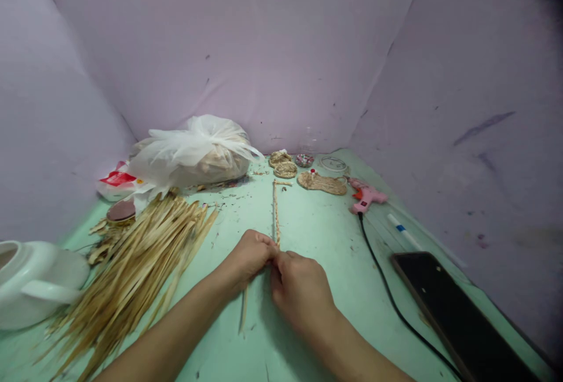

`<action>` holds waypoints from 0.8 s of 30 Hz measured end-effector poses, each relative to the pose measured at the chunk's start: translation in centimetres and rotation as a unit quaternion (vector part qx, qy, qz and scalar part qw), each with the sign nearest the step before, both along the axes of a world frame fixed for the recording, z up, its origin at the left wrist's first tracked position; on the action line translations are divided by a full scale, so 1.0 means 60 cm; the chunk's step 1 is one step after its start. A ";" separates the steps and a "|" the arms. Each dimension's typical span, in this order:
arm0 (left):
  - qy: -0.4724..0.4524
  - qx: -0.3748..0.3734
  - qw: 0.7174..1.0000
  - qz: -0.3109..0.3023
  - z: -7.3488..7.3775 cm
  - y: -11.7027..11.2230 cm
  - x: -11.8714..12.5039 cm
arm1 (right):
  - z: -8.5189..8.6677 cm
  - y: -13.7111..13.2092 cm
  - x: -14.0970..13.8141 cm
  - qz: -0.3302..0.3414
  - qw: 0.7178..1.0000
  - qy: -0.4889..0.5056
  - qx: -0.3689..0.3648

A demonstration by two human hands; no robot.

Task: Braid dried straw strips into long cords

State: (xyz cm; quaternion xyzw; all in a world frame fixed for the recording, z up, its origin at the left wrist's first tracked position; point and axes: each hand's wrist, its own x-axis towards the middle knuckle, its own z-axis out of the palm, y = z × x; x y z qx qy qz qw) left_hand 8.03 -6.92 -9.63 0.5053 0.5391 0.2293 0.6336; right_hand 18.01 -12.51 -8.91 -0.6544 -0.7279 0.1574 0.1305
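A thin braid of dried plant strips point(277, 212) runs straight away from me over the green tabletop, its far end bent to the right. At its near end both my hands meet, fingers pinched together. My left hand point(254, 256) is closed on the braid from the left. Touching it, my right hand point(303, 285) is closed on the same end from the right; the fingertips partly hide the strips. One loose strip point(243, 308) hangs out below my left hand. To the left lies a spread bundle of dry strips point(145, 259).
A tied white plastic bag point(197, 150) sits at the back left, a white watering can point(39, 285) at the left edge. Rightward are a woven sole shape point(322, 182), pink glue gun point(367, 195), its black cord point(387, 294), a white pen point(403, 231) and a phone point(457, 317).
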 end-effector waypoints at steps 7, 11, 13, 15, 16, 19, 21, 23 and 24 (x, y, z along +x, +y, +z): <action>0.010 0.022 0.999 -0.042 0.006 0.005 -0.006 | 0.012 0.035 0.048 -0.104 0.963 0.249 0.003; 0.016 0.033 0.997 -0.063 0.009 0.006 -0.009 | 0.000 0.061 0.059 -0.187 0.850 0.476 -0.128; 0.009 0.029 0.997 -0.070 0.008 0.005 -0.009 | -0.004 0.063 0.051 -0.169 0.788 0.543 -0.235; 0.001 0.028 0.997 -0.076 0.006 0.005 -0.009 | -0.007 0.061 0.042 -0.139 0.776 0.549 -0.278; 0.001 0.032 0.996 -0.078 0.004 0.005 -0.009 | -0.008 0.060 0.039 -0.134 0.788 0.534 -0.276; 0.014 0.050 0.995 -0.087 -0.001 0.006 -0.009 | -0.012 0.058 0.036 -0.138 0.837 0.475 -0.235; 0.036 0.061 0.993 -0.091 -0.004 0.008 -0.009 | -0.017 0.059 0.038 -0.130 0.854 0.455 -0.214; 0.075 0.071 0.991 -0.089 -0.005 0.011 -0.010 | -0.023 0.062 0.039 -0.120 0.861 0.449 -0.206; 0.106 0.078 0.987 -0.089 -0.004 0.012 -0.010 | -0.026 0.063 0.040 -0.116 0.862 0.448 -0.204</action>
